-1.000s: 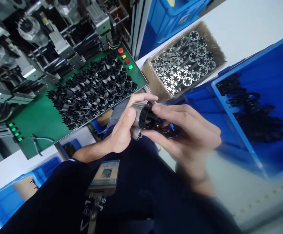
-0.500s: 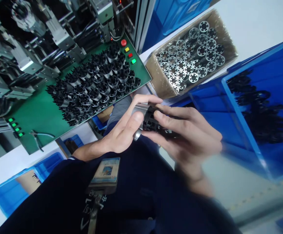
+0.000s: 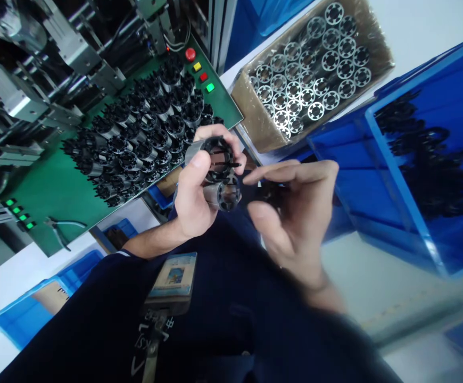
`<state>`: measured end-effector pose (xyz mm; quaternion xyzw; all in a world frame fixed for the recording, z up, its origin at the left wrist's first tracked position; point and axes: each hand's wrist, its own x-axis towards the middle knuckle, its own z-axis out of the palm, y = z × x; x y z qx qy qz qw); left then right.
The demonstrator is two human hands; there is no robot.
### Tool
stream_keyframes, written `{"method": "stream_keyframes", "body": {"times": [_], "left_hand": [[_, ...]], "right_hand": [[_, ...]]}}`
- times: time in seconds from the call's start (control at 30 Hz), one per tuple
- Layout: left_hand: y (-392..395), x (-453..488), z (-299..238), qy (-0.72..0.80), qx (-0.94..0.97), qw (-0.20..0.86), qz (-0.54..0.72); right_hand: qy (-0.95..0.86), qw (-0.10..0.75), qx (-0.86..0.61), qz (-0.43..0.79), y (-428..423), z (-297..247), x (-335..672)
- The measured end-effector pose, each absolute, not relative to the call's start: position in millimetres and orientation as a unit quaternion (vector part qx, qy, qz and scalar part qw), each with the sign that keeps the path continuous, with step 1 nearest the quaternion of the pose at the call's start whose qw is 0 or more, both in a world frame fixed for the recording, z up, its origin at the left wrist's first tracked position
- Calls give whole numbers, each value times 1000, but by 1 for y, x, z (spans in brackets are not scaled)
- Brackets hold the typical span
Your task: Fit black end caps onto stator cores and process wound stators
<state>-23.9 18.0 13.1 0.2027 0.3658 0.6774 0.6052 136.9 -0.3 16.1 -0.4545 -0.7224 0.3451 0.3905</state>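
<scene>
Left hand (image 3: 193, 199): grip clenched on slotted black-and-steel cylinder (image 3: 219, 175) | right hand (image 3: 297, 213): grip released, just beside it

Inspector: Work surface?

Attendant: A white workbench (image 3: 427, 37), evenly and brightly lit.

Inspector: Storage?

Attendant: Blue plastic crates: a large crate (image 3: 399, 175) at the right, a small crate (image 3: 19, 324) at lower left, and a far crate (image 3: 251, 32) behind the frame.

Inspector: Structure?

Attendant: An aluminium-profile frame (image 3: 217, 37) stands beside automated machinery (image 3: 67, 53) with dark cabling.
</scene>
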Motion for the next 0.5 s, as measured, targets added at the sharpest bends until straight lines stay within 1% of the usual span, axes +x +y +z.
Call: {"method": "stream_keyframes", "body": {"times": [0.07, 0.2, 0.3, 0.4, 0.5], "left_hand": [[20, -18, 24, 374, 181, 593, 690], [22, -14, 37, 401, 139, 592, 686], [24, -15, 41, 434, 123, 585, 674], [23, -17, 40, 454, 142, 555, 683], [19, -19, 36, 480, 174, 525, 681]], "right_hand": [[-705, 419, -452, 351, 1, 22, 128], [-694, 415, -469, 355, 1, 28, 120], [-672, 449, -463, 364, -1, 21, 114], [-649, 474, -436, 406, -2, 10, 108], [-629, 472, -428, 446, -3, 4, 107]]}}
